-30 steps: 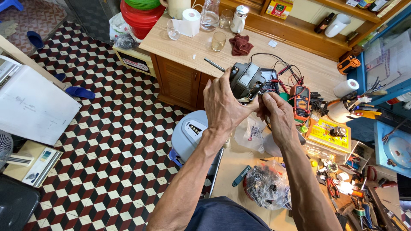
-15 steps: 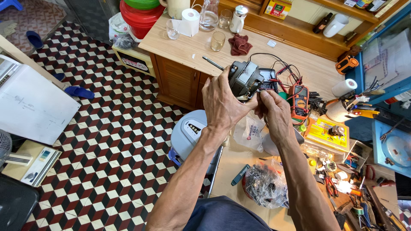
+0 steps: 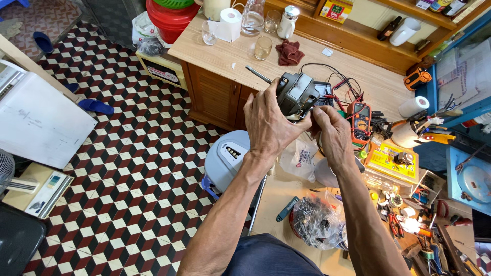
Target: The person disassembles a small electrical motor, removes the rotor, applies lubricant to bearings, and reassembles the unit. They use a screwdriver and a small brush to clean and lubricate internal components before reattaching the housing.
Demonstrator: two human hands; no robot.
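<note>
I hold a small grey electric motor [image 3: 297, 93] up in front of me, its metal shaft [image 3: 258, 74] pointing left. My left hand [image 3: 267, 122] wraps around the motor's near side from below. My right hand [image 3: 330, 132] pinches at the motor's right end, where red and black wires [image 3: 341, 84] hang off toward the worktop. An orange multimeter [image 3: 360, 121] lies on the bench just right of my right hand.
A wooden cabinet top [image 3: 230, 53] behind carries glasses, a jug, a paper roll and a red cloth [image 3: 289, 53]. A grey-blue appliance [image 3: 227, 158] sits on the checkered floor [image 3: 133, 168] below my arms. A bag of small parts [image 3: 317, 224], pliers and tools crowd the bench at right.
Both hands and the motor have stayed together; the view has shifted slightly, and my right fingers have worked a little at the motor's end.
</note>
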